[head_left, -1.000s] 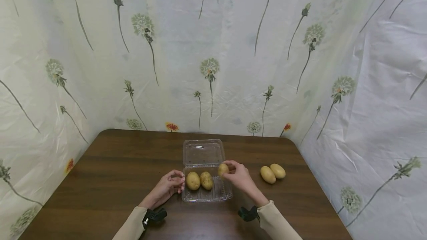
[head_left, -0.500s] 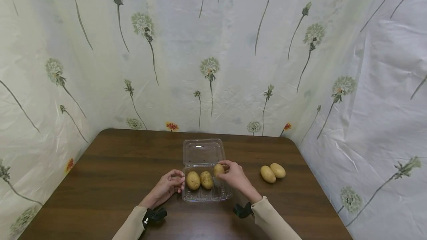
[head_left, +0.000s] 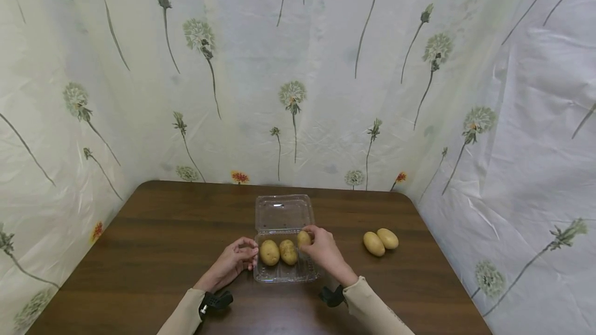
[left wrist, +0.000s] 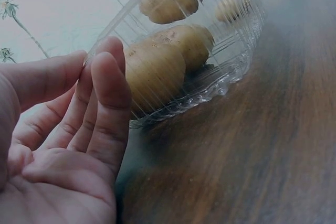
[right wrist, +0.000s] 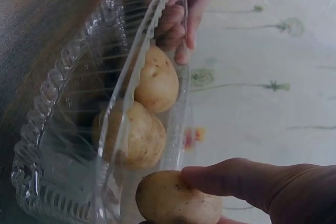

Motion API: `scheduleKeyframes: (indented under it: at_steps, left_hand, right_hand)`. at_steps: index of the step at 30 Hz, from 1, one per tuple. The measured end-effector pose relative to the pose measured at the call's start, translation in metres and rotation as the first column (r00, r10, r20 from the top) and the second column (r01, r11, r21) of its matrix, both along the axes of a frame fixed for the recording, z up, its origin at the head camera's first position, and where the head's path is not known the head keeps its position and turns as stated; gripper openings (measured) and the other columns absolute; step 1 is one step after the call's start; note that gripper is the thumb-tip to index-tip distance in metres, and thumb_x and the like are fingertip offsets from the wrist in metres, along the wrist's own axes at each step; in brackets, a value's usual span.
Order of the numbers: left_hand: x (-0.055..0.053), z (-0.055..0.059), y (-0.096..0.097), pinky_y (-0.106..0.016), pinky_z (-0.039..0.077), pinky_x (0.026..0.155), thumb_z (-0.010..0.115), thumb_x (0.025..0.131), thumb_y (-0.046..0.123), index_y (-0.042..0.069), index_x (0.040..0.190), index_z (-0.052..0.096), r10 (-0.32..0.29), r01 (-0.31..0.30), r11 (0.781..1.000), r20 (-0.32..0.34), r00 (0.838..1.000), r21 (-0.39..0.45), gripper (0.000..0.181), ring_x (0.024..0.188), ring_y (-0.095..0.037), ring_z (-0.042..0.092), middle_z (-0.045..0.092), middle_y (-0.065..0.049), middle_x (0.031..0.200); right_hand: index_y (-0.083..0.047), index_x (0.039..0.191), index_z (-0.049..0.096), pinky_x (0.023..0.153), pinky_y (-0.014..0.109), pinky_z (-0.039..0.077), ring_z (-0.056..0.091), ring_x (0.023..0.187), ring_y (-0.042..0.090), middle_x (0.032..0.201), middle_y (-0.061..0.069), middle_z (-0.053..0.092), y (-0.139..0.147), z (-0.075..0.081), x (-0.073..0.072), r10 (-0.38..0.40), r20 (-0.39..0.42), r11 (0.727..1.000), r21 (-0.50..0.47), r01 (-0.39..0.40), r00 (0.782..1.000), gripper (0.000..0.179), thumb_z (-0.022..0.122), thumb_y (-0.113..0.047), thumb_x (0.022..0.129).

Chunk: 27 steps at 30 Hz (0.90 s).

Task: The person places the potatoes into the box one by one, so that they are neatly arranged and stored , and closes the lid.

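Note:
A clear plastic clamshell container [head_left: 298, 271] lies with its lid [head_left: 284, 213] folded back. Its left rim is pinched between the thumb and fingers of my left hand [head_left: 234, 260], seen close up in the left wrist view. Two potatoes, a left one [head_left: 269, 253] and a spotted one [head_left: 288, 252], sit side by side in the base. Over the right part of the base, my right hand [head_left: 325, 249] grips a third potato [right wrist: 173, 198], thumb on its near side. Whether this potato touches the container floor is hidden.
Two more potatoes [head_left: 374, 244] lie touching each other on the brown wooden table [head_left: 186, 221], right of the container. A flower-printed curtain [head_left: 247, 92] hangs behind the table and along its sides.
My right hand has moved a little to the left with its potato, closer to the two in the container. My left hand stays at the rim.

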<state>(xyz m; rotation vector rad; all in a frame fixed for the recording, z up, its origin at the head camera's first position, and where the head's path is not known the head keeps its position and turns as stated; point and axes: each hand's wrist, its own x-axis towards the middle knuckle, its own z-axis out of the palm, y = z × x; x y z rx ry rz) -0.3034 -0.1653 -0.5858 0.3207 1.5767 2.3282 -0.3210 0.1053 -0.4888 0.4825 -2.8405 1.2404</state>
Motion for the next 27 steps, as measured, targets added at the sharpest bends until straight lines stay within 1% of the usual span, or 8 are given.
scheduleKeyframes:
  at_steps: [3, 8, 13, 17, 20, 23, 27]
  left_hand:
    - [0.0, 0.0, 0.0, -0.021, 0.049, 0.061, 0.053, 0.098, 0.007, 0.008, 0.109, 0.048, 0.003, -0.003, 1.0, 0.005, 1.0, -0.002, 0.012, 0.07, -0.009, 0.061, 0.064, 0.0, 0.08]
    - [0.0, 0.001, -0.001, -0.022, 0.049, 0.061, 0.054, 0.098, 0.008, 0.008, 0.109, 0.048, 0.006, -0.006, 1.0, 0.01, 1.0, -0.009, 0.012, 0.07, -0.01, 0.061, 0.065, -0.001, 0.08]
    - [0.0, 0.001, 0.0, -0.022, 0.049, 0.061, 0.054, 0.098, 0.008, 0.007, 0.109, 0.048, 0.006, -0.006, 1.0, 0.01, 1.0, -0.006, 0.012, 0.07, -0.01, 0.062, 0.064, -0.001, 0.081]
    - [0.0, 0.001, 0.0, -0.022, 0.049, 0.061, 0.054, 0.098, 0.008, 0.007, 0.109, 0.049, 0.004, -0.004, 1.0, 0.006, 1.0, -0.004, 0.012, 0.07, -0.01, 0.062, 0.064, 0.0, 0.08]
    - [0.0, 0.001, 0.0, -0.022, 0.049, 0.061, 0.053, 0.098, 0.007, 0.007, 0.109, 0.048, 0.0, 0.0, 1.0, 0.001, 1.0, 0.001, 0.011, 0.07, -0.01, 0.062, 0.065, 0.0, 0.08]
    - [-0.001, 0.0, -0.001, -0.022, 0.049, 0.061, 0.053, 0.098, 0.007, 0.008, 0.108, 0.048, -0.003, 0.003, 1.0, -0.003, 1.0, 0.005, 0.011, 0.07, -0.01, 0.062, 0.065, 0.0, 0.079]
    - [-0.001, 0.0, -0.001, -0.022, 0.049, 0.061, 0.053, 0.098, 0.007, 0.008, 0.108, 0.049, -0.003, 0.002, 1.0, -0.006, 1.0, -0.002, 0.01, 0.07, -0.009, 0.062, 0.065, 0.0, 0.079]
  right_hand:
    - [0.004, 0.115, 0.063, 0.059, 0.025, 0.048, 0.06, 0.073, 0.016, 0.102, 0.019, 0.069, -0.003, -0.001, 0.001, -0.001, -0.038, 0.999, 0.036, 0.003, 0.999, 0.043, 0.074, -0.002, 0.074]
    - [0.004, 0.115, 0.063, 0.059, 0.027, 0.048, 0.059, 0.074, 0.019, 0.098, 0.018, 0.066, -0.008, -0.004, 0.003, -0.012, -0.064, 0.996, 0.086, 0.017, 0.998, 0.044, 0.075, 0.0, 0.073]
    - [0.001, 0.112, 0.065, 0.062, 0.034, 0.048, 0.059, 0.078, 0.024, 0.094, 0.017, 0.064, -0.013, -0.007, 0.004, -0.036, -0.096, 0.988, 0.144, 0.05, 0.995, 0.044, 0.077, -0.002, 0.07]
    - [0.0, 0.109, 0.067, 0.065, 0.039, 0.05, 0.062, 0.08, 0.027, 0.092, 0.016, 0.066, -0.016, -0.009, 0.004, -0.052, -0.146, 0.98, 0.185, 0.079, 0.988, 0.042, 0.079, -0.003, 0.068]
    - [0.0, 0.105, 0.067, 0.064, 0.04, 0.05, 0.063, 0.079, 0.028, 0.091, 0.017, 0.067, -0.017, -0.009, 0.005, -0.049, -0.18, 0.977, 0.197, 0.085, 0.982, 0.04, 0.078, -0.002, 0.067]
    - [0.001, 0.105, 0.066, 0.061, 0.038, 0.049, 0.063, 0.074, 0.026, 0.089, 0.017, 0.068, -0.018, -0.008, 0.006, -0.055, -0.182, 0.976, 0.197, 0.091, 0.982, 0.038, 0.076, -0.001, 0.068]
    - [0.003, 0.107, 0.063, 0.057, 0.035, 0.049, 0.062, 0.069, 0.024, 0.087, 0.018, 0.069, -0.019, -0.009, 0.007, -0.071, -0.156, 0.978, 0.183, 0.099, 0.985, 0.039, 0.076, 0.0, 0.071]
